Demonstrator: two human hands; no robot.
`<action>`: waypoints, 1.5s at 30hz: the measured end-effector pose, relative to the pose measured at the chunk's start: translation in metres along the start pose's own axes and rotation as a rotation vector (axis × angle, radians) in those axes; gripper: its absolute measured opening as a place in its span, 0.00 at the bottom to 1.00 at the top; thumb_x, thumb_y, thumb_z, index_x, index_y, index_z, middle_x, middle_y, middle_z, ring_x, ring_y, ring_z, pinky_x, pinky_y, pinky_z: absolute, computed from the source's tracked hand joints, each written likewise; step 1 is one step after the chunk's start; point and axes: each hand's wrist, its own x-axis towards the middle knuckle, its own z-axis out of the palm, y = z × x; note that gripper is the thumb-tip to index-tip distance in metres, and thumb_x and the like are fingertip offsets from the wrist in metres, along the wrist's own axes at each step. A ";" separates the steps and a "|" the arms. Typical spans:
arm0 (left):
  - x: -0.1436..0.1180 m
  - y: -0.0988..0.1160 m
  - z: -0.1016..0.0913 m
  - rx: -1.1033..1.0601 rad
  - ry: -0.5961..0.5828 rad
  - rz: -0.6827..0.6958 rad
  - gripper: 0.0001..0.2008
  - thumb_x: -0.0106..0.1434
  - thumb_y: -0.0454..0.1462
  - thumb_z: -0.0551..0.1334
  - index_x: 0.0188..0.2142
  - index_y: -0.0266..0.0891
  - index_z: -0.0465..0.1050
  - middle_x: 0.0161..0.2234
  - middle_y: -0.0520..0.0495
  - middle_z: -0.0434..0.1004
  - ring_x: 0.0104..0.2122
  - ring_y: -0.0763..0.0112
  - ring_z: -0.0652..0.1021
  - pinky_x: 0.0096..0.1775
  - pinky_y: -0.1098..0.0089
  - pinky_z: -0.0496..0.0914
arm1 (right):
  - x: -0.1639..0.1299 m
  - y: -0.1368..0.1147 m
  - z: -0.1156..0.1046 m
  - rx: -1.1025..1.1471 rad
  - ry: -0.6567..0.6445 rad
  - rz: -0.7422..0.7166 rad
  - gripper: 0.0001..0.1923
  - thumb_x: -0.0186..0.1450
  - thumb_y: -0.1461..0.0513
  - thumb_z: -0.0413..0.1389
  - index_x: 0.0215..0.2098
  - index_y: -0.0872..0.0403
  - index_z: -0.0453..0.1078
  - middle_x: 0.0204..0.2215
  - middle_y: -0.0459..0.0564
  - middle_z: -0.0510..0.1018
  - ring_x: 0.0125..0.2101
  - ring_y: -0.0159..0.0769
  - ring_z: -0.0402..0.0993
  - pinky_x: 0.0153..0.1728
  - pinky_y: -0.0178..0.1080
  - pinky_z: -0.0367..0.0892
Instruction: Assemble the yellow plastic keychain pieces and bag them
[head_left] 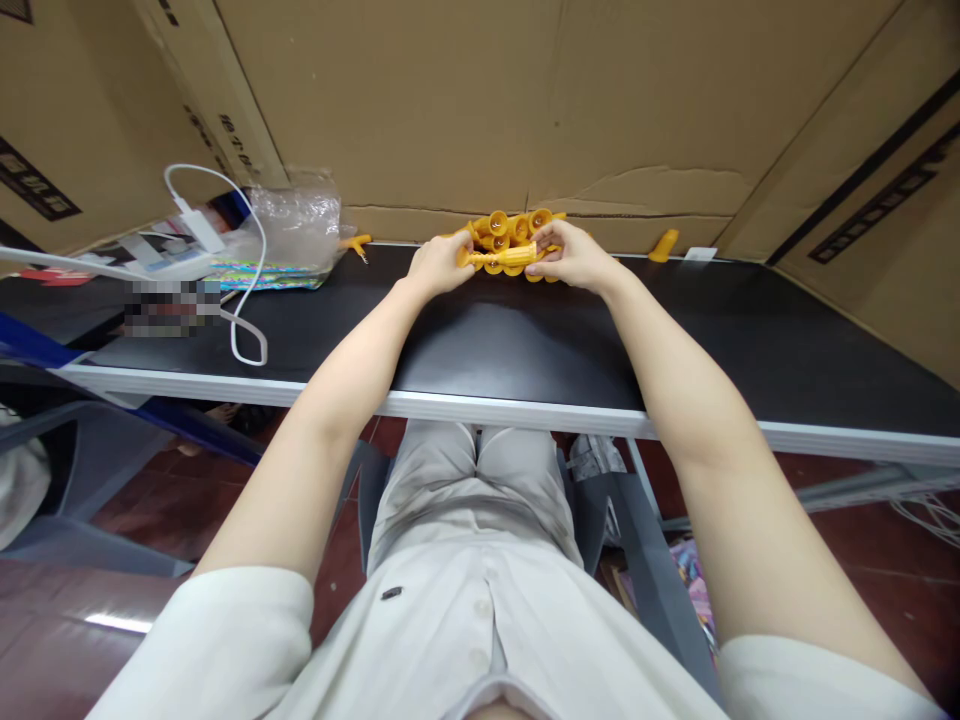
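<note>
A yellow plastic piece with a ribbed, handle-like barrel and a narrower stem lies level between my two hands. My left hand pinches its stem end, and the fingertips of my right hand close around the barrel's end. Just behind and below it, against the cardboard, is a stacked pile of yellow hollow-ended plastic pieces, with metal glints inside some openings. My hands partly cover this pile. The exact kind of these pieces is too small to make out.
On the black tabletop, a clear plastic bag, colourful packets and a white cable lie left. A forked yellow piece sits beside the bag. Another yellow piece stands right, near a white object. Cardboard walls rise behind.
</note>
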 end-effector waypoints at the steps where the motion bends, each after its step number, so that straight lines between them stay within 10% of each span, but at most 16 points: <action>1: 0.000 0.000 0.000 0.002 0.000 0.002 0.22 0.67 0.40 0.66 0.60 0.46 0.81 0.52 0.40 0.88 0.57 0.44 0.84 0.56 0.55 0.76 | -0.003 -0.004 -0.001 0.042 -0.010 0.032 0.25 0.59 0.60 0.82 0.43 0.52 0.73 0.44 0.55 0.83 0.44 0.45 0.88 0.50 0.47 0.86; 10: -0.003 0.007 -0.003 0.018 -0.001 0.010 0.23 0.68 0.40 0.64 0.61 0.44 0.80 0.51 0.39 0.87 0.55 0.44 0.84 0.57 0.54 0.75 | -0.010 -0.018 0.010 0.258 -0.072 0.346 0.32 0.74 0.33 0.62 0.39 0.53 0.75 0.22 0.49 0.77 0.22 0.40 0.80 0.25 0.40 0.80; 21: -0.004 0.008 -0.006 0.020 -0.054 -0.070 0.24 0.69 0.41 0.65 0.64 0.46 0.78 0.58 0.38 0.85 0.61 0.43 0.81 0.60 0.55 0.74 | -0.023 -0.036 -0.001 0.359 -0.117 0.364 0.12 0.73 0.65 0.72 0.45 0.54 0.73 0.32 0.49 0.86 0.28 0.33 0.85 0.31 0.31 0.79; 30: -0.005 0.008 -0.007 0.038 -0.014 -0.039 0.25 0.68 0.41 0.64 0.64 0.46 0.77 0.54 0.39 0.86 0.58 0.43 0.82 0.60 0.52 0.74 | -0.015 -0.031 0.015 0.342 -0.141 0.422 0.28 0.78 0.37 0.60 0.39 0.52 0.72 0.16 0.45 0.72 0.16 0.35 0.73 0.19 0.34 0.69; 45: -0.007 0.014 -0.008 0.049 -0.034 -0.052 0.26 0.68 0.41 0.64 0.65 0.46 0.76 0.56 0.35 0.85 0.59 0.38 0.82 0.59 0.49 0.74 | -0.010 -0.032 0.020 0.323 -0.073 0.499 0.32 0.75 0.31 0.56 0.41 0.49 0.74 0.15 0.41 0.59 0.15 0.33 0.55 0.16 0.34 0.64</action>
